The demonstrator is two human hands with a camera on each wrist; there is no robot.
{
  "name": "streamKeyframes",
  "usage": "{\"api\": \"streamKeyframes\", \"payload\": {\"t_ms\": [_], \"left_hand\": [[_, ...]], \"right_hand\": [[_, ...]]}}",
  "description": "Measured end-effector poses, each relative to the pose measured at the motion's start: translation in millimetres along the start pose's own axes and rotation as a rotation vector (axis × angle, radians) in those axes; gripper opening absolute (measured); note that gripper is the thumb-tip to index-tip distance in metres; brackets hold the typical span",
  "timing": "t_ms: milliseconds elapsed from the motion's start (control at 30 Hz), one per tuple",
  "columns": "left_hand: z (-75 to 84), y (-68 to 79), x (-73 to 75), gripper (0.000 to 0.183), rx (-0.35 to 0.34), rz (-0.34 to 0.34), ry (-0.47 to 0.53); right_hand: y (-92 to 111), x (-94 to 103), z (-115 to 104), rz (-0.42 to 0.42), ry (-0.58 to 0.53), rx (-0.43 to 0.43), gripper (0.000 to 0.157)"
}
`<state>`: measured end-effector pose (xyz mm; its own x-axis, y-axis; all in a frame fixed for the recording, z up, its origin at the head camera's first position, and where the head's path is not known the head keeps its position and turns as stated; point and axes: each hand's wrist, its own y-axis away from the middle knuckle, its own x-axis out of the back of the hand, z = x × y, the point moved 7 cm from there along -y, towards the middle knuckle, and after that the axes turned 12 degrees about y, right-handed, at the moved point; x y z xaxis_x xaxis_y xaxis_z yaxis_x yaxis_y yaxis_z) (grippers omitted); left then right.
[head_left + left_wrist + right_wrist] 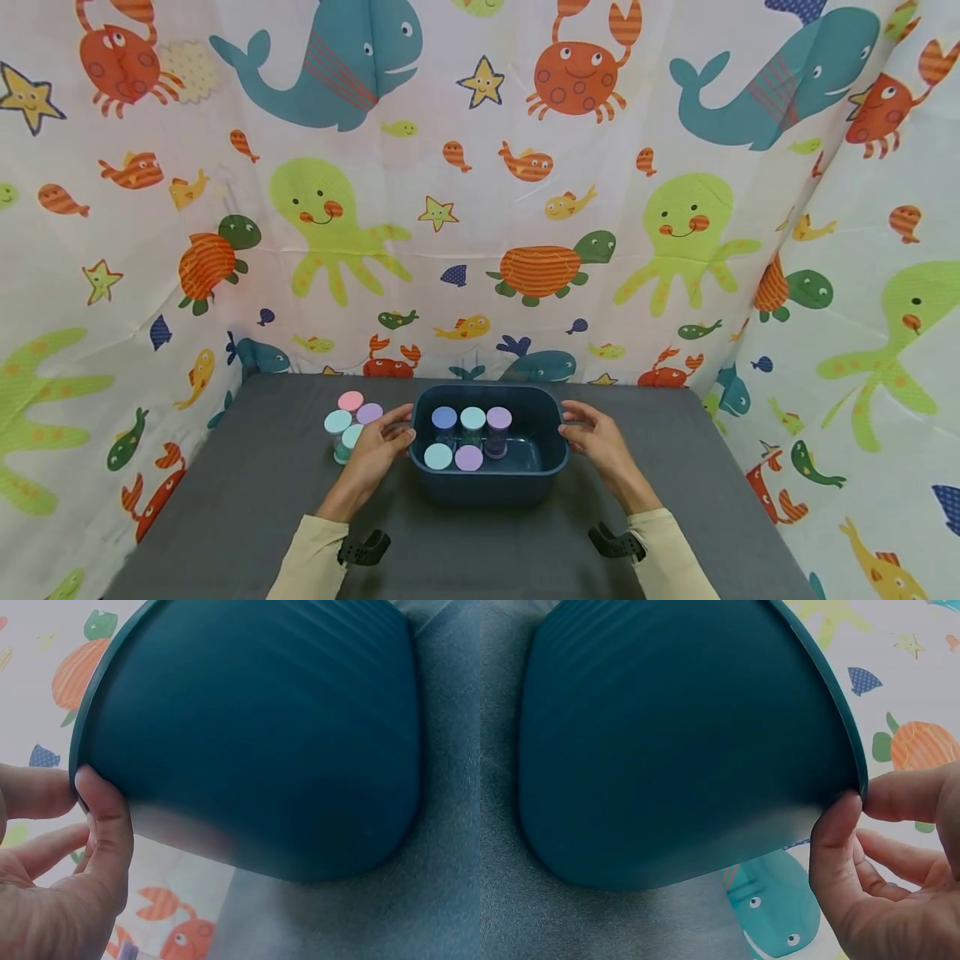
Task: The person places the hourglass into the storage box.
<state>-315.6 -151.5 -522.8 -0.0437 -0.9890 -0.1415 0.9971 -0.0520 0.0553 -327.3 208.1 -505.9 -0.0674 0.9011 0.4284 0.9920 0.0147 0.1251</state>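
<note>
Fingers (37, 792) pinch the bin rim (517, 474) — left hand (377, 448) opposite right hand (602, 446).

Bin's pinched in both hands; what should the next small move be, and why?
I'd probably ease the left hand off the bin and reach for the aqua-lidded jar nearest it, with the right hand steadying the rim. Four lids show outside on the left, and the bin's right end has room.

White sea-creature curtain (480, 308) hanging behind dark grey table (247, 492)
</note>
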Motion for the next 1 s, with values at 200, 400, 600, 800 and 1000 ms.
{"api": "streamKeyframes", "payload": {"t_ms": [200,400,600,800,1000], "left_hand": [[5.8,3.6,-0.3,0.047,-0.061,0.035,-0.125],[24.7,13.9,2.0,0.045,-0.210,0.115,-0.296],[46.3,32.3,14.2,0.044,-0.361,0.170,-0.326],[54.8,47.8,43.3,0.045,-0.448,0.255,-0.317],[47.3,48.9,83.8,0.049,-0.455,0.327,-0.305]], "right_hand": [[-1,-2.3,3,-0.011,-0.019,-0.008,0.043],[-1,-2.7,5,-0.015,-0.052,-0.001,0.042],[0,-1.8,5,-0.022,-0.063,0.007,0.042],[-1,-2.7,5,-0.037,-0.075,0.019,0.042],[-1,-2.9,6,-0.040,-0.078,0.018,0.044]]}}
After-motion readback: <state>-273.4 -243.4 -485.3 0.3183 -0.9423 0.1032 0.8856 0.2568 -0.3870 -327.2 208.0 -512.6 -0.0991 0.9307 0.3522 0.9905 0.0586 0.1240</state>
